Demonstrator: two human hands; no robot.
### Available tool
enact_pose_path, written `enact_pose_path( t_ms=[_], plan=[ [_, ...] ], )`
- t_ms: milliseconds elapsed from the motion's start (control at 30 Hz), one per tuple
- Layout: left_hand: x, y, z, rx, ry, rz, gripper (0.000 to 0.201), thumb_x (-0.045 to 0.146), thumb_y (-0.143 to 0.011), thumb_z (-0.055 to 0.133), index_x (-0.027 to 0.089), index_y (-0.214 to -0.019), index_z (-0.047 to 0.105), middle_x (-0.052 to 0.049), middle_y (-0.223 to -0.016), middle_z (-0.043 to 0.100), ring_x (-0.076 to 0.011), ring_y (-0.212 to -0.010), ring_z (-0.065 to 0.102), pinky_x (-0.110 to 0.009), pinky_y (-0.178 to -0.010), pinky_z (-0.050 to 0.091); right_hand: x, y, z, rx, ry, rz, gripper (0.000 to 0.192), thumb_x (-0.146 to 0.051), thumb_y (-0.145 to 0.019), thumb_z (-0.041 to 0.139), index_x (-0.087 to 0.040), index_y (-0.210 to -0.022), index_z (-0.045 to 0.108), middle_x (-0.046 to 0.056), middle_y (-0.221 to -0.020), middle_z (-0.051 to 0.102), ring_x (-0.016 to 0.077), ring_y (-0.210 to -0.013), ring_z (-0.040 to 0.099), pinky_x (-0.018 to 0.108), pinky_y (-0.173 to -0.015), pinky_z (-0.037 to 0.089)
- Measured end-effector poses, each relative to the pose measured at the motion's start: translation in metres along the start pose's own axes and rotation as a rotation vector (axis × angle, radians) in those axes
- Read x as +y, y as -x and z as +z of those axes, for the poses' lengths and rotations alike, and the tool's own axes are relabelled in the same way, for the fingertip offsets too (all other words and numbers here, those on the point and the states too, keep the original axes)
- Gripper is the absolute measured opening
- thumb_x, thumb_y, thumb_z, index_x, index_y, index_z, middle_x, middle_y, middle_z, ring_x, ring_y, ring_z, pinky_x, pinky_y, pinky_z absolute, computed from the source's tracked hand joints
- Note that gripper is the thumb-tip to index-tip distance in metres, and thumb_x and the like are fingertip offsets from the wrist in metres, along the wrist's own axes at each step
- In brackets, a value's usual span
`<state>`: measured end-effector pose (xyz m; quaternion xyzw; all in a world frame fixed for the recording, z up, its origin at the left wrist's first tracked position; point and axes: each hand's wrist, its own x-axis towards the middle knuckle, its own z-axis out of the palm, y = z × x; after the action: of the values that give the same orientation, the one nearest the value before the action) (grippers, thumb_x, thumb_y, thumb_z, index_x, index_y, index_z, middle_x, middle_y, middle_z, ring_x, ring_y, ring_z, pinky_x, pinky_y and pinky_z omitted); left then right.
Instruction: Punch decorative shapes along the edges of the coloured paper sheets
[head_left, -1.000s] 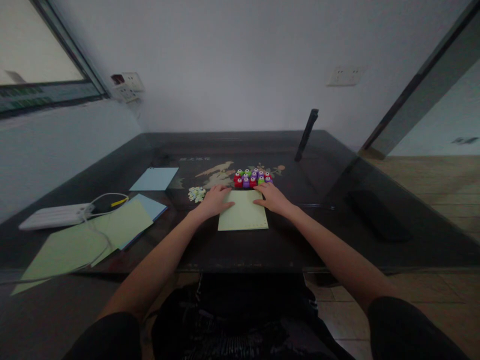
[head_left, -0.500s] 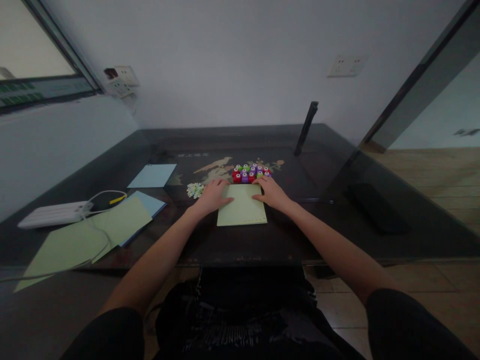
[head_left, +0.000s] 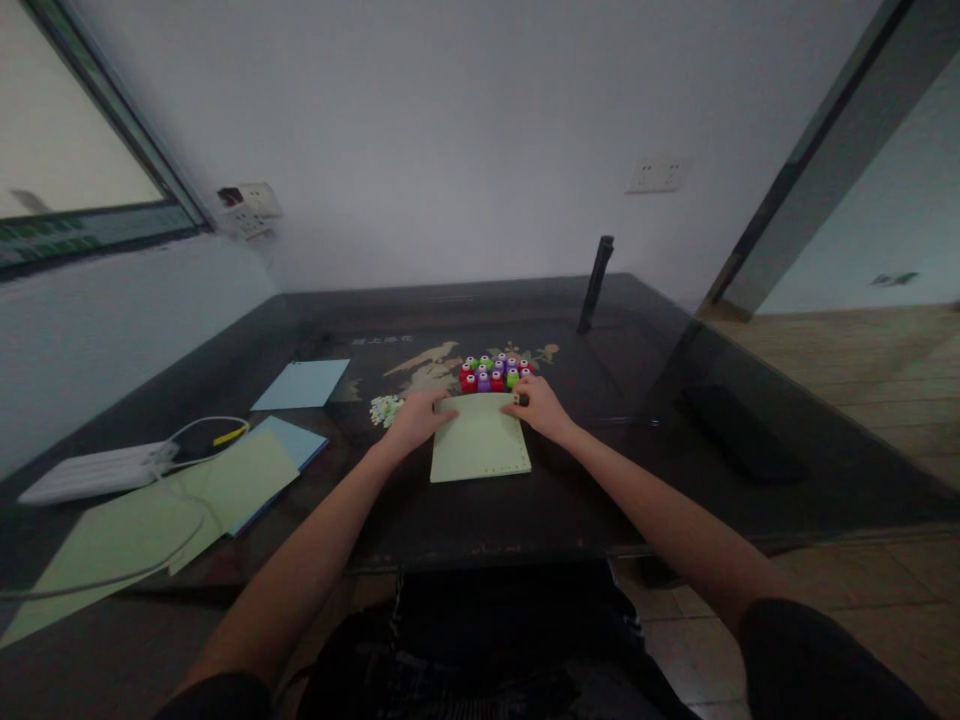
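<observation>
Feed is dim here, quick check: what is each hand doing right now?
Left hand: open, fingers flat on the green sheet's far left corner.
Right hand: at the far right corner, by the small punches; whether it grips one cannot be told.

Pale green sheet (head_left: 480, 450) — flat on the dark table, holes along its edge.

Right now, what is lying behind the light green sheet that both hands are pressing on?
Behind the light green sheet stands a cluster of small red, purple and green punches. The right hand covers the cluster's near right corner; the left hand covers the sheet's far left corner.
</observation>
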<state>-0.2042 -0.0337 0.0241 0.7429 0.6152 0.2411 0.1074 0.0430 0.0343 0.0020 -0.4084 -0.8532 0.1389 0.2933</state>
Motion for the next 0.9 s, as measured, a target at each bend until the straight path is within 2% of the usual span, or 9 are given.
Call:
enact_pose_path(
  t_ms=[67, 200, 333, 433, 567, 667, 767, 900],
  plan=[
    [-0.003, -0.002, -0.001, -0.016, 0.175, -0.066, 0.025, 0.039, -0.074, 0.062, 0.018, -0.088, 0.063, -0.006, -0.081, 0.068, -0.0232, -0.077, 0.065, -0.038, -0.073, 0.051, 0.002, -0.001, -0.003, -0.003, -0.046, 0.010, 0.022, -0.035, -0.072, 0.071, -0.017, -0.067, 0.061, 0.005, -0.081, 0.058, 0.0202, -0.081, 0.052, 0.035, -0.078, 0.041],
    [-0.003, -0.003, -0.001, -0.046, 0.560, -0.207, 0.048, 0.041, -0.068, 0.068, 0.013, -0.105, 0.057, -0.010, -0.089, 0.070, -0.0244, -0.080, 0.067, -0.037, -0.070, 0.053, 0.004, -0.002, -0.009, 0.042, -0.174, 0.056, 0.018, -0.033, -0.073, 0.068, -0.016, -0.068, 0.062, 0.005, -0.081, 0.060, 0.0192, -0.080, 0.054, 0.034, -0.075, 0.042],
    [0.003, -0.001, -0.004, -0.086, 0.747, -0.251, 0.051, 0.042, -0.066, 0.070, 0.013, -0.106, 0.058, -0.012, -0.098, 0.070, -0.0255, -0.088, 0.068, -0.039, -0.078, 0.053, 0.002, -0.002, -0.012, 0.057, -0.331, 0.093, 0.018, -0.035, -0.072, 0.067, -0.017, -0.071, 0.065, 0.005, -0.082, 0.063, 0.0198, -0.080, 0.056, 0.034, -0.075, 0.043],
    [0.008, 0.002, -0.008, -0.152, 0.784, -0.241, 0.046, 0.044, -0.068, 0.069, 0.014, -0.102, 0.063, -0.014, -0.104, 0.070, -0.0275, -0.093, 0.067, -0.042, -0.081, 0.053, 0.000, -0.001, -0.014, 0.080, -0.468, 0.136, 0.023, -0.039, -0.071, 0.068, -0.017, -0.071, 0.065, 0.006, -0.081, 0.065, 0.0210, -0.080, 0.058, 0.036, -0.076, 0.044],
    [0.012, 0.009, -0.009, -0.320, 0.723, -0.219, 0.039, 0.043, -0.067, 0.070, 0.015, -0.095, 0.068, -0.014, -0.101, 0.071, -0.0292, -0.092, 0.067, -0.043, -0.081, 0.054, -0.003, -0.001, -0.015, 0.106, -0.683, 0.193, 0.029, -0.044, -0.069, 0.067, -0.017, -0.077, 0.066, 0.006, -0.083, 0.068, 0.0211, -0.080, 0.060, 0.037, -0.078, 0.045],
    [0.013, 0.011, -0.007, -0.385, 0.698, -0.175, 0.042, 0.042, -0.067, 0.070, 0.016, -0.101, 0.068, -0.013, -0.105, 0.070, -0.0287, -0.094, 0.067, -0.042, -0.082, 0.054, -0.005, -0.002, -0.016, 0.141, -0.798, 0.218, 0.032, -0.047, -0.068, 0.068, -0.017, -0.079, 0.065, 0.005, -0.082, 0.068, 0.0195, -0.077, 0.060, 0.036, -0.076, 0.046],
    [0.013, 0.009, -0.006, -0.301, 0.645, -0.168, 0.046, 0.042, -0.070, 0.067, 0.016, -0.107, 0.065, -0.012, -0.107, 0.070, -0.0284, -0.095, 0.066, -0.042, -0.083, 0.054, -0.008, -0.002, -0.020, 0.135, -0.860, 0.230, 0.033, -0.051, -0.068, 0.067, -0.019, -0.074, 0.061, 0.002, -0.075, 0.065, 0.0164, -0.069, 0.058, 0.032, -0.069, 0.046],
    [0.014, 0.005, -0.008, -0.075, 0.526, -0.204, 0.040, 0.040, -0.072, 0.063, 0.013, -0.103, 0.064, -0.013, -0.104, 0.070, -0.0288, -0.094, 0.066, -0.042, -0.084, 0.053, -0.013, -0.001, -0.025, -0.013, -0.887, 0.238, 0.034, -0.052, -0.069, 0.067, -0.019, -0.070, 0.059, 0.000, -0.064, 0.061, 0.0135, -0.060, 0.054, 0.028, -0.059, 0.044]
  ],
)
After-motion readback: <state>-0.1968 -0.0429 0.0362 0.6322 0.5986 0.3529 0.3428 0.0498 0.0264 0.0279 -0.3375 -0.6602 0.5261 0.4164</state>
